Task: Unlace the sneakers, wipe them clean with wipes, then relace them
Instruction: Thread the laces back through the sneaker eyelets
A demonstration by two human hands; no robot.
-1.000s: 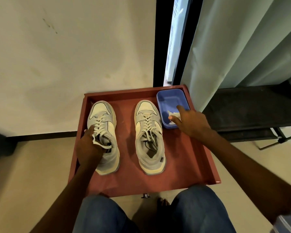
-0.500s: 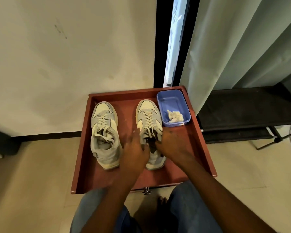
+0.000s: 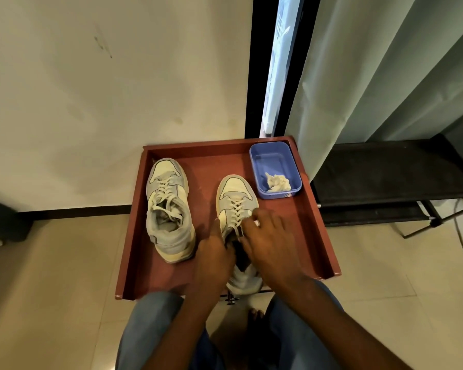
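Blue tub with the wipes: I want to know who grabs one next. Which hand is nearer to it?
Right. The right hand lies on the near sneaker, just below the blue tub; the left hand grips that sneaker's far side, farther away.

Dim, window daylight, wide-angle edge distortion

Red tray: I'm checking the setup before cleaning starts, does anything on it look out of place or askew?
Only slightly: the right grey-and-cream sneaker sits nearer the person than the left grey-and-cream sneaker, its heel at the red tray's front edge, both hands on it. The blue plastic tub stands upright, nothing spilled.
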